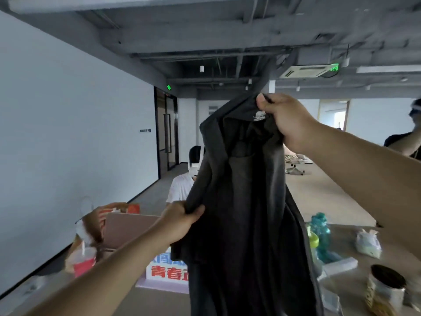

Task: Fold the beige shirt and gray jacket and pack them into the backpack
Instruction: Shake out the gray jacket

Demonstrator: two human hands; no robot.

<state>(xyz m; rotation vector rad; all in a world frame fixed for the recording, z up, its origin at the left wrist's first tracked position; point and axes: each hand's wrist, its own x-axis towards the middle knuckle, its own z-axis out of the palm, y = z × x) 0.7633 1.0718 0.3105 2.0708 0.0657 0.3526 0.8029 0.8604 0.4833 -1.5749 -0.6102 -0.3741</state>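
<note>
Cluttered table [159, 302] below; right hand [287, 120] pinches limp gray jacket [246, 201] at collar, left hand [180, 221] clutches its bunched edge.

- tabletop [150, 302], beige, carries the clutter
- open cardboard box [129, 229], far left side
- snack packets [84, 254], blurred, beside the box
- sign with red characters [166, 274], partly hidden
- teal bottle [321, 233], upright, right side
- white bag [368, 244], near the bottle
- tin can [386, 288], open top, lower right
- seated person in white shirt [182, 185], behind the tabletop
- glass door [167, 131], green exit sign [168, 87] above it
</note>
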